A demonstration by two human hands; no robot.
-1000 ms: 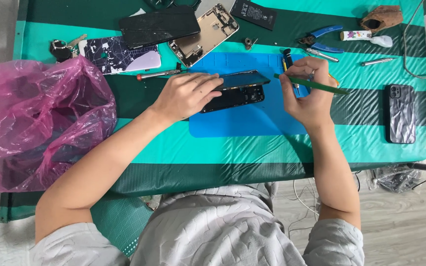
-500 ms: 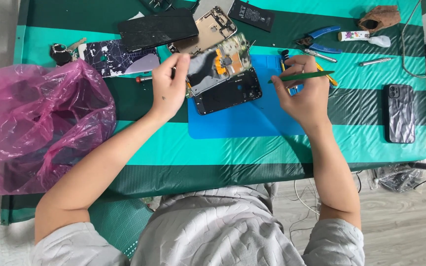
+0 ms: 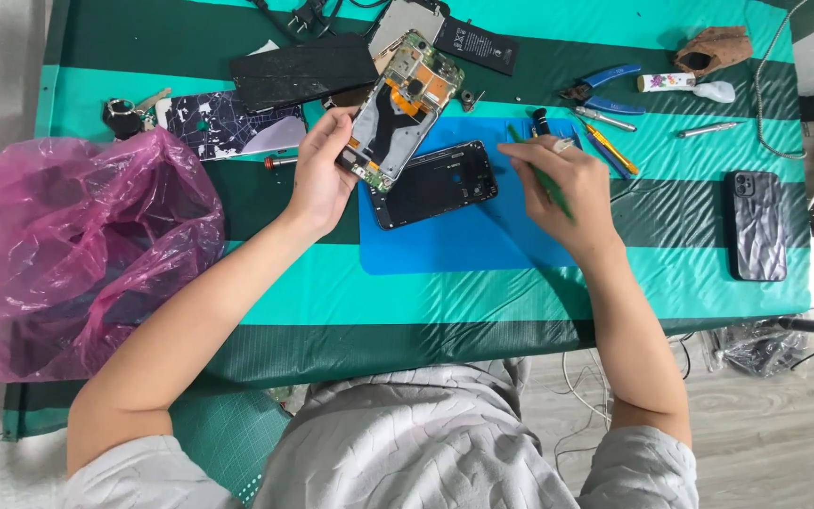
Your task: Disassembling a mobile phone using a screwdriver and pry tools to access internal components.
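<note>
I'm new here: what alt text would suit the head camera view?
The left hand lifts a phone's inner frame above its black back shell on a blue mat, while the right hand holds a green tool. Pliers lie nearby.

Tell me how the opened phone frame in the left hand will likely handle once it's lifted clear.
The phone frame looks thin and flat, so probably stiff and light. Its exposed boards and orange flex suggest it's fragile. The left hand grips one end only, so it may tilt.
</note>
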